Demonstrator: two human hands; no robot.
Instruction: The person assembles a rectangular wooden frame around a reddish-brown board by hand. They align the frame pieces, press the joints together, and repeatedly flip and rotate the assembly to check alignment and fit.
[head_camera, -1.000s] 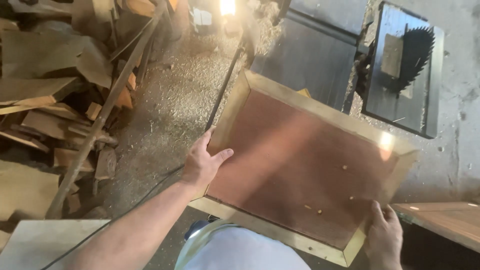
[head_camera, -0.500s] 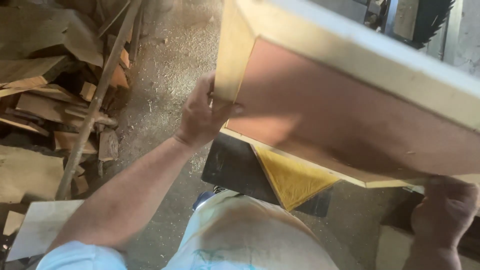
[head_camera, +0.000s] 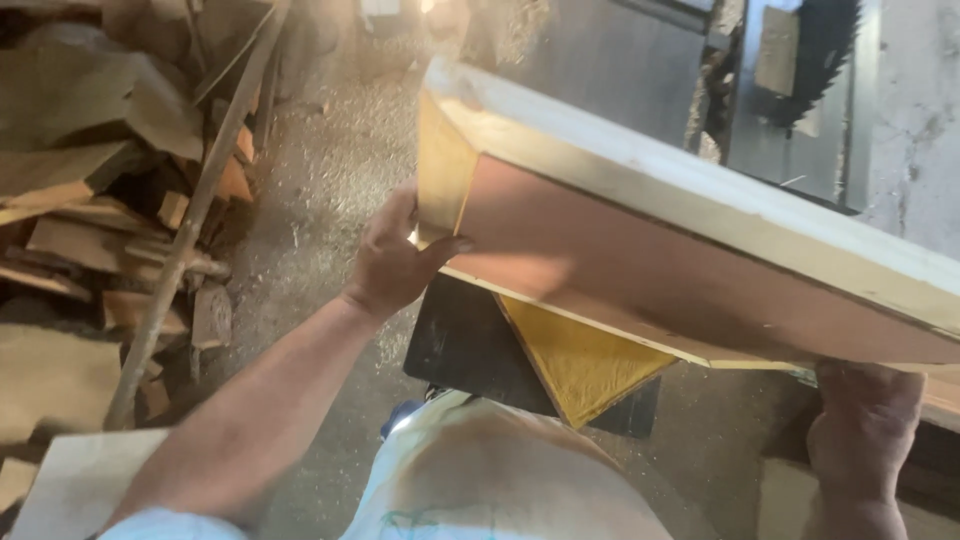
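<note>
Right now the shallow rectangular wooden tray with pale timber edging and a reddish-brown board panel (head_camera: 690, 270) is tipped up on its side in front of the person, held clear of the floor and tilted so that its far rim stands highest. The left hand (head_camera: 395, 262) is closed on the near left corner, thumb lying across the reddish panel and fingers wrapped behind the pale edge. The right hand (head_camera: 865, 415) is under the lower right edge, knuckles towards us, seemingly bearing the weight from beneath; how its fingers lie on the wood I cannot tell.

To handle it well, I would judge the grip should stay spread to opposite corners as it is, with the tilt kept steady, since a wide flat piece swings easily, and the toothed circular saw blade (head_camera: 815, 65) stands up from the grey machine table (head_camera: 610, 70) just behind it.

A yellow triangular corner piece (head_camera: 580, 365) shows below the tray against a dark block (head_camera: 465, 345); whether it belongs to the tray is hard to say. The tray's right end runs out of view. Offcuts of scrap wood (head_camera: 90, 200) pile up on the left over the sawdust-strewn floor (head_camera: 330, 190).
</note>
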